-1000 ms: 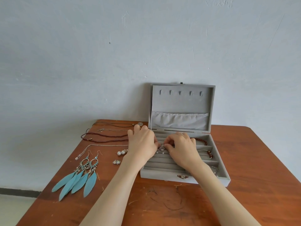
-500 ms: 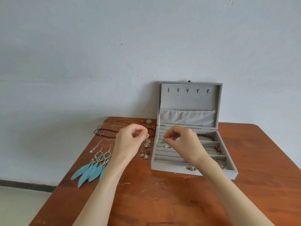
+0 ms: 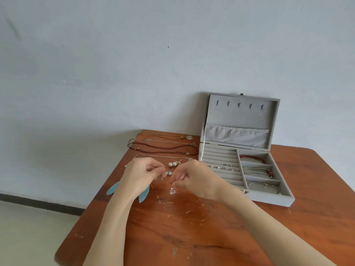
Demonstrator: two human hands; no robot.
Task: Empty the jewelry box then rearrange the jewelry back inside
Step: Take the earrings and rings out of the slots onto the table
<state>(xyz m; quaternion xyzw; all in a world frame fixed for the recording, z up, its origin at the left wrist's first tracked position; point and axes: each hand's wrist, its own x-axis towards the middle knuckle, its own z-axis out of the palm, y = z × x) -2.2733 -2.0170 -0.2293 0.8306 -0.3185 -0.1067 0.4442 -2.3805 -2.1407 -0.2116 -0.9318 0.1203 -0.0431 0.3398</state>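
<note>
A scuffed wooden table (image 3: 192, 237) carries an open grey jewelry box (image 3: 269, 196), several necklaces (image 3: 163, 146), pearl earrings (image 3: 172, 164), crystal earrings (image 3: 169, 172) and blue feather earrings (image 3: 144, 195).

A pale grey velvet-lined jewelry box (image 3: 276, 198) is seen on a reddish-brown wooden table (image 3: 211, 237) marked with dark grain streaks and pale scratches. Dark red beads are shown on the beaded bracelet (image 3: 253, 158) in the box, while turquoise is worn by the feather earrings (image 3: 143, 195). White is shown by the round pearl earrings (image 3: 172, 164), and the plaster wall (image 3: 115, 64) is painted pale blue-grey.
</note>
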